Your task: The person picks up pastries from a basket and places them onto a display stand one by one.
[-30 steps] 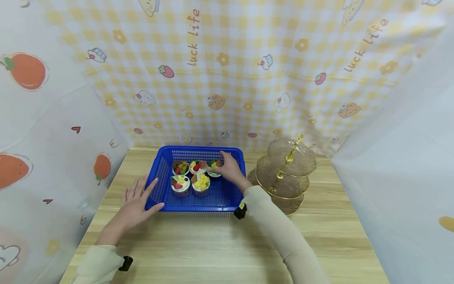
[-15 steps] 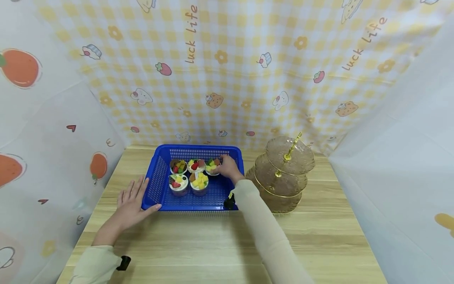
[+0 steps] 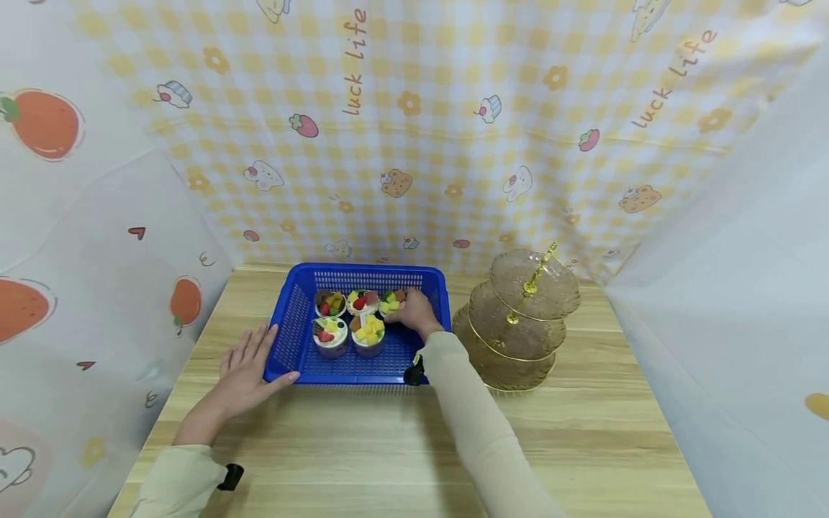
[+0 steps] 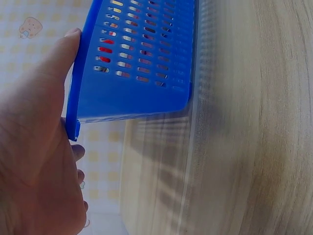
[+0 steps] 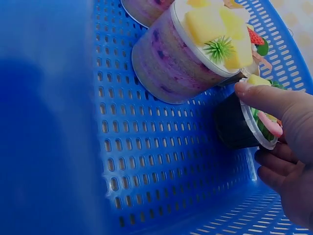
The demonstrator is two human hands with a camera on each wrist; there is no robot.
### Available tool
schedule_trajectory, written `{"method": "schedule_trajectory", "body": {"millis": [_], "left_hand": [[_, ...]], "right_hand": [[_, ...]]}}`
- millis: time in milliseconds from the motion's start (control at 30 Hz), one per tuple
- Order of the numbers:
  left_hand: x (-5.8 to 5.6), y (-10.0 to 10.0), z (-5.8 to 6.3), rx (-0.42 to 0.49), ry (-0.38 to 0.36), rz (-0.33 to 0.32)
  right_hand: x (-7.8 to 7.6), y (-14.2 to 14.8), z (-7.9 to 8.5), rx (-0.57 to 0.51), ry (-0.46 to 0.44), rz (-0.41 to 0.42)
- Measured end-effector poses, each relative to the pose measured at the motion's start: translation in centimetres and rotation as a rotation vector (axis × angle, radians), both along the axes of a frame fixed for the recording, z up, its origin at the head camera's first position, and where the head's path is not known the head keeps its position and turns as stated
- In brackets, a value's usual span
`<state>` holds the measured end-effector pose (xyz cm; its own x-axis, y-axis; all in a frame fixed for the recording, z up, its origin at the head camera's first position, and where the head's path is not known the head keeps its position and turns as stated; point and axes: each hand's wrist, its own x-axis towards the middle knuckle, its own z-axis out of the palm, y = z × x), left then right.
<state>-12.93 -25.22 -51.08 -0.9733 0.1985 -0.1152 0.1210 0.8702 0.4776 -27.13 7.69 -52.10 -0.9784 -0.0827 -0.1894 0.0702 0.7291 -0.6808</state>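
A blue plastic basket (image 3: 388, 378) holds several dessert cups topped with fruit. My right hand (image 3: 419, 314) reaches inside and grips the back-right dessert cup (image 3: 391, 302). In the right wrist view this cup has a dark side and a white rim, with the thumb at one edge and the fingers (image 5: 274, 164) at the other; it leans a little. Beside it stands a clear purple-layered dessert cup (image 5: 171, 58) with yellow fruit cubes. My left hand (image 3: 242, 378) rests at the basket's left front corner, fingers extended and thumb along the rim (image 4: 78, 83).
A three-tier amber glass stand (image 3: 518, 324) with a gold handle stands right of the basket. Both are on a wooden table (image 3: 350, 453). A yellow checkered cloth (image 3: 414, 144) hangs behind, with pale sheets on either side.
My right hand has come down from above the basket's right part and closed round the back-right dessert cup. The left hand has stayed at the basket's corner.
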Motion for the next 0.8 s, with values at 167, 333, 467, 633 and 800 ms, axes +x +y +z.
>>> {"method": "schedule_trajectory", "body": {"millis": [167, 333, 467, 633, 800], "left_hand": [[0.0, 0.0, 0.0, 0.005, -0.005, 0.002], [-0.1, 0.0, -0.3, 0.011, -0.007, 0.005], [-0.3, 0.2, -0.5, 0.015, -0.014, -0.002], [-0.3, 0.4, -0.3, 0.015, -0.028, 0.000], [-0.1, 0.3, 0.0, 0.015, -0.035, 0.003]], "right_hand": [[-0.1, -0.1, 0.0, 0.051, -0.023, 0.003], [-0.1, 0.0, 0.0, 0.082, -0.021, 0.007], [-0.1, 0.5, -0.1, 0.090, -0.018, -0.001], [-0.3, 0.8, 0.4, 0.037, 0.006, 0.014], [-0.6, 0.9, 2.1, 0.010, 0.033, 0.071]]}}
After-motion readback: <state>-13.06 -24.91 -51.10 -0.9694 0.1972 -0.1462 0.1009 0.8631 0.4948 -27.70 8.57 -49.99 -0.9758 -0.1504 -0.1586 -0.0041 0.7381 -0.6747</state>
